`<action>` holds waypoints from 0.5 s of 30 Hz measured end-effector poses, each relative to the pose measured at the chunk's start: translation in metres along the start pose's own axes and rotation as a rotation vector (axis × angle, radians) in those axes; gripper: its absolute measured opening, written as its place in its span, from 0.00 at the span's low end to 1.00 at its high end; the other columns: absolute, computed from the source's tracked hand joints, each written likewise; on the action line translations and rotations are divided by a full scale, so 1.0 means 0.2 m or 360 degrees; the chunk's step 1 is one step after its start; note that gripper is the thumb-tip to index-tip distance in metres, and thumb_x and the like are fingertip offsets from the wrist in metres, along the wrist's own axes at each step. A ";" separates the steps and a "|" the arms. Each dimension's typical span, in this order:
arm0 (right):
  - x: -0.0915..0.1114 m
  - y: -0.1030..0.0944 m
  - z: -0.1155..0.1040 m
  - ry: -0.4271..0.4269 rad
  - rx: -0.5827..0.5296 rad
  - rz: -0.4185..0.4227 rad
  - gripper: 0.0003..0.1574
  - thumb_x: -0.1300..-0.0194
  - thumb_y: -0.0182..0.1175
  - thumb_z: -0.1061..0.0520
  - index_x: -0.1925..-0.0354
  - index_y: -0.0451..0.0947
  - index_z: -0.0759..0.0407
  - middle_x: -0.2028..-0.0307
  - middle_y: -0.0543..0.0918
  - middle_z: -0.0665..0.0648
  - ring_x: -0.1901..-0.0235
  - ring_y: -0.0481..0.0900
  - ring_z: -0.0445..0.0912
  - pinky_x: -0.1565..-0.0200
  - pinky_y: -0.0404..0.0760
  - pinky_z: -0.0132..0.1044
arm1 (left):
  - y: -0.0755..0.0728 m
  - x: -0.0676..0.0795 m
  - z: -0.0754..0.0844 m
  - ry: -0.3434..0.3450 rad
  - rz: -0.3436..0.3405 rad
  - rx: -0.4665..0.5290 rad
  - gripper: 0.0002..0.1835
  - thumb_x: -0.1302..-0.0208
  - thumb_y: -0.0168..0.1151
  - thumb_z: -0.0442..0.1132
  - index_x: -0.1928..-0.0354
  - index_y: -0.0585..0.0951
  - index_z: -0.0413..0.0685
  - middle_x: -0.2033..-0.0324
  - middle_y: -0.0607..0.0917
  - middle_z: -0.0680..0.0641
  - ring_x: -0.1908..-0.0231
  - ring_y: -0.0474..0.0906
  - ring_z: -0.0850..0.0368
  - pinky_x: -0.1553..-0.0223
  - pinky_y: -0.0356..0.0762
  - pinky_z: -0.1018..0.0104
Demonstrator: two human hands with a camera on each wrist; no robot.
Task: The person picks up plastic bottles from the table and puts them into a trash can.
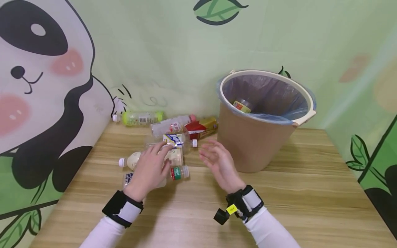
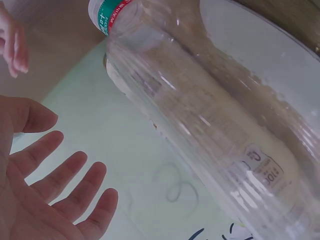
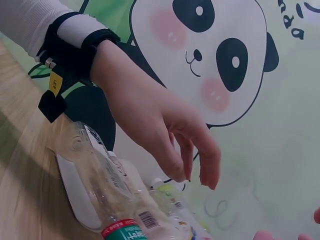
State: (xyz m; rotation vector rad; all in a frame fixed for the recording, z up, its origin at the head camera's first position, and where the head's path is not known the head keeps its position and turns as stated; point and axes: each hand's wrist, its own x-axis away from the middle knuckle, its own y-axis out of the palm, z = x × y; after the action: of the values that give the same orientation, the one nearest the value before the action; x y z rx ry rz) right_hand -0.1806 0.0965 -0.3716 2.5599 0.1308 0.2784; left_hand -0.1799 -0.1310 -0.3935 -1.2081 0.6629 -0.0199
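My left hand (image 1: 152,165) hovers over the near bottles, fingers apart and loosely bent, holding nothing. Under and around it lie a cream-coloured bottle (image 1: 133,160) with a white cap and a clear bottle with a green and red label (image 1: 175,173). The left wrist view shows that clear bottle (image 2: 175,100) beside my spread fingers. My right hand (image 1: 221,164), palm turned inward and fingers loosely curved, hangs empty in front of the bin (image 1: 248,144). In the right wrist view my left hand (image 3: 155,115) points down above the bottles; only fingertips of my right hand (image 3: 262,235) show.
Behind lie a clear bottle with a blue and yellow label (image 1: 173,139), a pink-capped bottle (image 1: 164,126), a green-labelled bottle (image 1: 141,118) and a red and gold package (image 1: 203,127). The bin has a bag liner and holds a yellow-labelled container (image 1: 242,106). A panda-printed backdrop (image 1: 155,51) borders the wooden table (image 1: 192,220).
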 end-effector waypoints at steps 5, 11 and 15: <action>-0.01 0.00 0.04 0.0065 -0.0038 0.0028 0.28 0.33 0.42 0.63 0.35 0.58 0.63 0.41 0.66 0.66 0.40 0.66 0.60 0.37 0.68 0.46 | -0.01 0.01 -0.01 -0.0014 0.0011 -0.0020 0.23 0.42 0.59 0.37 0.43 0.75 0.45 0.43 0.75 0.37 0.47 0.71 0.38 0.53 0.73 0.41; -0.03 0.00 0.07 0.0093 -0.0055 0.0050 0.29 0.36 0.43 0.64 0.36 0.58 0.63 0.41 0.65 0.67 0.40 0.66 0.60 0.38 0.69 0.45 | -0.02 0.02 -0.03 -0.0017 0.0025 -0.0021 0.22 0.41 0.59 0.37 0.43 0.75 0.44 0.45 0.75 0.37 0.47 0.72 0.39 0.54 0.73 0.40; -0.02 0.01 0.09 0.0098 -0.0008 0.0042 0.29 0.36 0.43 0.65 0.35 0.58 0.63 0.40 0.65 0.67 0.45 0.70 0.56 0.38 0.69 0.46 | -0.03 0.03 -0.05 -0.0022 0.0006 -0.0026 0.23 0.42 0.59 0.37 0.43 0.75 0.44 0.44 0.75 0.37 0.46 0.71 0.37 0.52 0.72 0.39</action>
State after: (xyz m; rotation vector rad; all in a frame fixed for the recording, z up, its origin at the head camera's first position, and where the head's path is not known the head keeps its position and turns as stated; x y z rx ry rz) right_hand -0.1813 0.0860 -0.3859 2.5505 0.1194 0.3676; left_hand -0.1773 -0.1444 -0.3938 -1.2218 0.6544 -0.0034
